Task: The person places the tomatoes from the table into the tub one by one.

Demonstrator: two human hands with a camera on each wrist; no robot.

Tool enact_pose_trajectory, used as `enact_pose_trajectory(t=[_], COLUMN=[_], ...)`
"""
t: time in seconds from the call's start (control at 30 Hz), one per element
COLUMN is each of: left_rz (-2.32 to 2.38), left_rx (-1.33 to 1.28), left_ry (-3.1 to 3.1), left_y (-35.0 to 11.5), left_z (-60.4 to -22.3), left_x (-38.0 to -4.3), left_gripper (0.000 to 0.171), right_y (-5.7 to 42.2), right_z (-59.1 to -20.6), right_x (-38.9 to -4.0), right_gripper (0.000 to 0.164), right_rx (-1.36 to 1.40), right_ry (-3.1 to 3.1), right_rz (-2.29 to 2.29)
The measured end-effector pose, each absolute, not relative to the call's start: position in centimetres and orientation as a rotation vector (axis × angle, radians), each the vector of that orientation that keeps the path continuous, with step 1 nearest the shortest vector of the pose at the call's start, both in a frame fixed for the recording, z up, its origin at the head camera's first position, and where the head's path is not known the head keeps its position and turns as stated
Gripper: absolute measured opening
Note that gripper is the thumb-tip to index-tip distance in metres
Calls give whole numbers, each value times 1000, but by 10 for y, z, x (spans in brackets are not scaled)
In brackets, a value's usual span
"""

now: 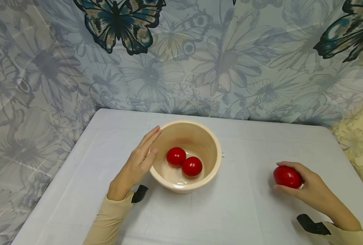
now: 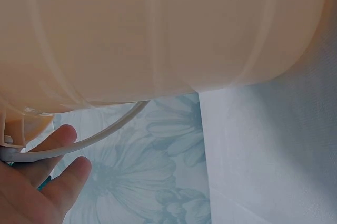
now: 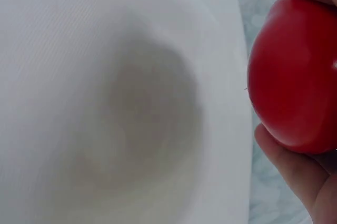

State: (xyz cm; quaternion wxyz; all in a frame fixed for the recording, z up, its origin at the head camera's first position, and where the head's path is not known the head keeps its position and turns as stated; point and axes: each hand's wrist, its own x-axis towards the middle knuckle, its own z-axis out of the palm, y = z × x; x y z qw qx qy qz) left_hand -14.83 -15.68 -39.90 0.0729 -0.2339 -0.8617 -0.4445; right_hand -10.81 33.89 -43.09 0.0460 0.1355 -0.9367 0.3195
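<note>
A beige plastic bucket stands upright on the table, with two glossy red tomatoes lying side by side at its bottom. At the bucket's left side is my left hand, its fingers straight along the rim. The left wrist view shows the bucket's ribbed outer wall and its thin pale handle passing across the fingers. Off to the right, my right hand grips a third red tomato between thumb and fingers. In the right wrist view that tomato hangs above the cloth, its shadow lying apart from it.
A white cloth covers the table, whose back edge meets a fabric backdrop printed with flowers and butterflies. Black straps sit by both wrists, over beige sleeves. Table surface lies between the bucket and my right hand.
</note>
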Motion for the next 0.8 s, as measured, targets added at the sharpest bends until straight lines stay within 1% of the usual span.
enact_pose_trajectory(t=[0.17, 0.6, 0.8], left_rz=[-1335, -1336, -1333], left_rx=[-702, -709, -707], left_ry=[-2586, -2587, -2584], left_y=[-157, -157, -157], left_z=[-399, -400, -400], left_x=[-148, -148, -148], left_gripper=[55, 55, 55], right_y=[327, 297, 289], right_z=[-423, -403, -399], right_x=[-109, -116, -119], right_gripper=[71, 69, 72], right_rx=[482, 561, 608], right_ry=[-2808, -2798, -2743], right_rz=[968, 938, 913])
